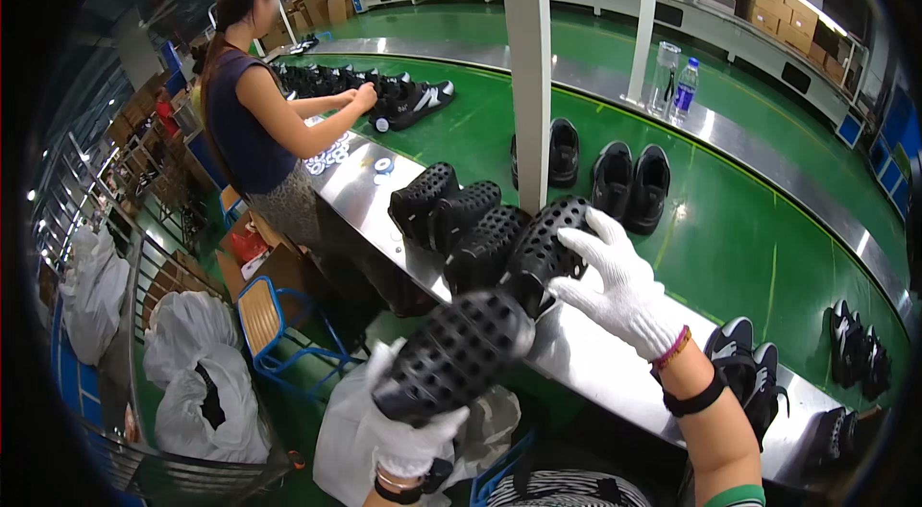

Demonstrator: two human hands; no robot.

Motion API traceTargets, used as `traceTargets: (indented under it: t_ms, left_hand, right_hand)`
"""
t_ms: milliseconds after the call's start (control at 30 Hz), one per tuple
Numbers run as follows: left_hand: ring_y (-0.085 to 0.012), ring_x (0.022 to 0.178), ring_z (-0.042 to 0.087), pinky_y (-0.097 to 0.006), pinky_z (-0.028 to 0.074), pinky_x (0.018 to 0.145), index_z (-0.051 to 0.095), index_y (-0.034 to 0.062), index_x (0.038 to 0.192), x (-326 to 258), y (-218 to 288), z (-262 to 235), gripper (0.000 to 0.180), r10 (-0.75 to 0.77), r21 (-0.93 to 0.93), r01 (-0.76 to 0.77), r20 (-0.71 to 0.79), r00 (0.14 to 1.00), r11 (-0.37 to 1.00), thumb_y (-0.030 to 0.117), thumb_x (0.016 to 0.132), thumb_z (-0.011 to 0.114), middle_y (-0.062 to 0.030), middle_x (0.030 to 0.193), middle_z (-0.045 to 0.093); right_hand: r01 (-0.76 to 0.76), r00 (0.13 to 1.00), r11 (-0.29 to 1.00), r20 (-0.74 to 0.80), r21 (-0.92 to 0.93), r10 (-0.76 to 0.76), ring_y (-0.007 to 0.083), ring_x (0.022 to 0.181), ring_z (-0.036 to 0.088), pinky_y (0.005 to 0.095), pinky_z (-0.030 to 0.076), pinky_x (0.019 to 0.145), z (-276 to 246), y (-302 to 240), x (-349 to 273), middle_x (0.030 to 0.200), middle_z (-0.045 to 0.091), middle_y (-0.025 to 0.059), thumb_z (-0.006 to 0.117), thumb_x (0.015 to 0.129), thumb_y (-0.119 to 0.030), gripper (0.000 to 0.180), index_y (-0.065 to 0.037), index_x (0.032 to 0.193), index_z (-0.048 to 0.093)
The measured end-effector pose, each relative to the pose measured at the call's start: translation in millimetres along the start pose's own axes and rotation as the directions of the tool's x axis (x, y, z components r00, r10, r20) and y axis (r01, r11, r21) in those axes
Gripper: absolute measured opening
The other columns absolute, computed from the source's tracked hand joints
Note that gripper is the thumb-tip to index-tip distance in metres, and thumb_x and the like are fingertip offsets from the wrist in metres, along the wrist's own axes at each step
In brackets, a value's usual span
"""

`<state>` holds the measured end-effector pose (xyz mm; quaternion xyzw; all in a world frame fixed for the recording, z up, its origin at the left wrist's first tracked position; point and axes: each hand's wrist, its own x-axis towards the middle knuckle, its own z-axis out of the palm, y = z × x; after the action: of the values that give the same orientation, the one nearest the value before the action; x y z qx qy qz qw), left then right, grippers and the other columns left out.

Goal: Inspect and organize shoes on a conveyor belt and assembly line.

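My left hand (415, 440), in a white glove, grips a black perforated clog (447, 353) from below, in front of the bench edge. The clog is tilted, with rows of round holes facing up, and its near end is slightly blurred. My right hand (619, 286), also gloved, is spread with its fingers apart beside another black perforated clog (557, 233) on the bench. I cannot tell whether the fingertips touch it. Left of that one stand more such clogs (487, 243) in a row along the metal edge.
A green conveyor belt (711, 267) runs beyond the metal ledge (576, 353). Dark sneakers (629, 185) stand on it, and others (744, 363) sit by my right forearm. A white post (526, 65) rises ahead. A co-worker (254, 113) handles shoes at left, near a stool (264, 320) and white bags (211, 401).
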<state>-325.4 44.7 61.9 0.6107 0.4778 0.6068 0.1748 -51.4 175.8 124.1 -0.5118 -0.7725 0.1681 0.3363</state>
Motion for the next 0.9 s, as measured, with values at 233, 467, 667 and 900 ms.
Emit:
traceTargets:
  t_ms: [233, 467, 667, 900]
  left_hand:
    - [-0.0261, 0.117, 0.065, -0.037, 0.053, 0.101, 0.038, -0.0044, 0.149, -68, -5, 73, 0.098, -0.313, -0.448, 0.374, 0.205, 0.927, 0.812, -0.003, 0.066, 0.09, -0.0175, 0.132, 0.061]
    - [-0.0363, 0.102, 0.068, -0.04, 0.055, 0.09, 0.042, -0.0034, 0.146, -68, -49, 153, 0.092, -0.067, 0.077, 0.056, 0.153, 0.986, 0.995, 0.011, 0.069, 0.092, -0.0223, 0.116, 0.065]
    - [-0.0418, 0.114, 0.061, -0.046, 0.049, 0.1, 0.038, -0.0083, 0.147, -61, -47, 153, 0.101, 0.026, 0.173, -0.056, 0.175, 0.984, 0.983, 0.019, 0.067, 0.094, -0.0266, 0.126, 0.059]
    - [-0.0302, 0.095, 0.059, -0.041, 0.049, 0.088, 0.052, -0.0042, 0.143, 8, -86, 61, 0.051, 0.035, 0.36, 0.057, -0.245, 0.969, 0.931, 0.009, 0.096, 0.066, -0.017, 0.108, 0.063]
  right_hand:
    - [-0.016, 0.997, 0.994, 0.067, -0.109, 0.024, 0.044, 0.14, 0.048, 0.0469, 0.044, 0.115, -7, -1, 12, 0.157, 0.042, 0.0242, 0.079, 0.088, -0.041, 0.061, -0.015, 0.14, 0.063]
    - [-0.048, 0.993, 0.999, 0.103, -0.011, 0.049, 0.0429, 0.14, 0.049, 0.0459, 0.045, 0.114, -12, -6, 6, 0.159, 0.041, 0.0232, 0.078, 0.089, -0.041, 0.06, -0.015, 0.14, 0.063]
    - [0.079, 0.997, 0.975, -0.003, -0.208, -0.081, 0.0546, 0.146, 0.033, 0.0537, 0.035, 0.12, -5, -33, -1, 0.157, 0.033, 0.0383, 0.088, 0.074, -0.05, 0.091, -0.004, 0.145, 0.055]
    - [0.172, 0.985, 0.965, 0.024, -0.197, -0.171, 0.0554, 0.139, 0.039, 0.0559, 0.042, 0.114, 10, -36, 6, 0.148, 0.044, 0.0327, 0.086, 0.078, -0.033, 0.069, -0.006, 0.135, 0.058]
